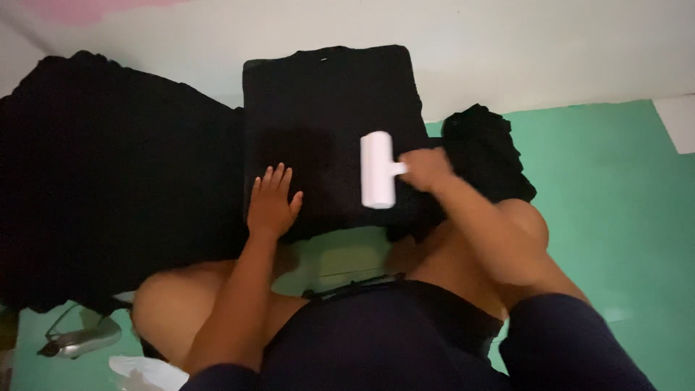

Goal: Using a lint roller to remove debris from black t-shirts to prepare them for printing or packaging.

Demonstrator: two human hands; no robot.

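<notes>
We see a white lint roller, its cylinder lying lengthwise from twelve to six o'clock on a folded black garment. The roller sits right of the garment's middle, its short handle pointing toward three o'clock. The garment is a neat dark rectangle, flat on the green floor, its collar edge at twelve o'clock.
</notes>
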